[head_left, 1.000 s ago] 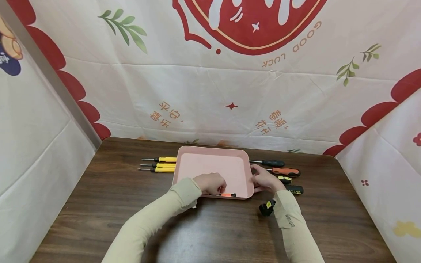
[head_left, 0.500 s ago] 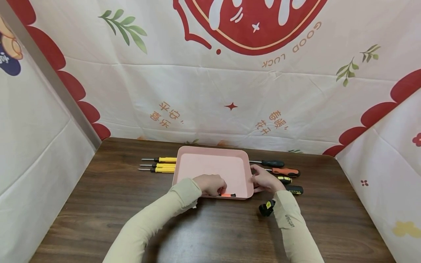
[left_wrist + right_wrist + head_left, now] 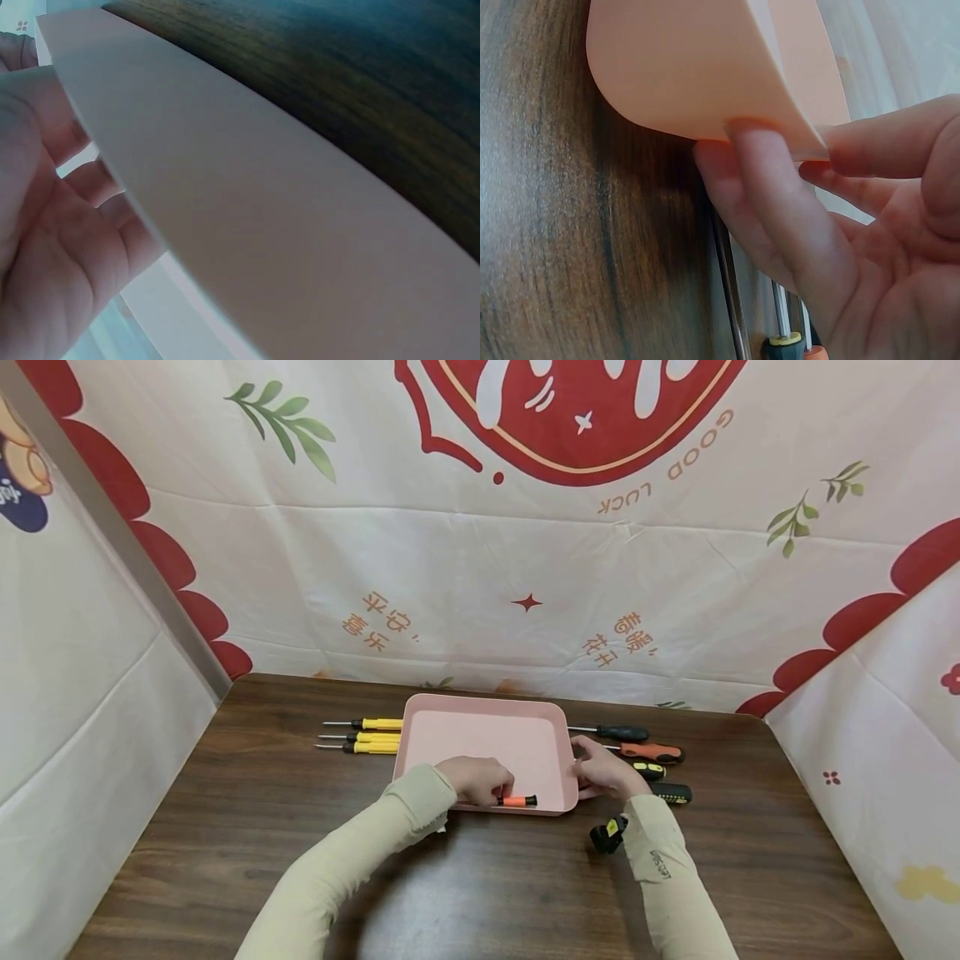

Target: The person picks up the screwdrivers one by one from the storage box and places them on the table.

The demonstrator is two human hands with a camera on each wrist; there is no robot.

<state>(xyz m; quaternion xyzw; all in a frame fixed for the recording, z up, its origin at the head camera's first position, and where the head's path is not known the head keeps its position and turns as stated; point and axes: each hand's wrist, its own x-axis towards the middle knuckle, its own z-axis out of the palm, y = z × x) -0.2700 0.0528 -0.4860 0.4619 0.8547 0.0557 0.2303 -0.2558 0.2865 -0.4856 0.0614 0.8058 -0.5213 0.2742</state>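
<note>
My left hand (image 3: 480, 779) reaches over the near wall of a pink tray (image 3: 480, 727) and pinches a short orange stick-like tool with black ends (image 3: 517, 802), just inside that wall. In the left wrist view the tray's outer wall (image 3: 225, 195) hides the fingertips and the tool, while the palm of the left hand (image 3: 67, 262) shows above the rim. My right hand (image 3: 602, 768) grips the tray's right rim. Seen from the right wrist, the thumb and fingers of the right hand (image 3: 810, 217) lie on either side of the tray wall (image 3: 682, 75).
Several yellow-handled screwdrivers (image 3: 378, 747) lie left of the tray, partly under or behind it. To its right are a black-handled screwdriver (image 3: 622, 732), an orange-handled one (image 3: 652, 752) and more black-and-yellow handles (image 3: 671, 792). A black tape measure (image 3: 609, 835) sits beside the right sleeve.
My left hand has shifted slightly left, and the orange tool has risen a little, with more of it showing above the near rim. The right hand and tray stay still.
</note>
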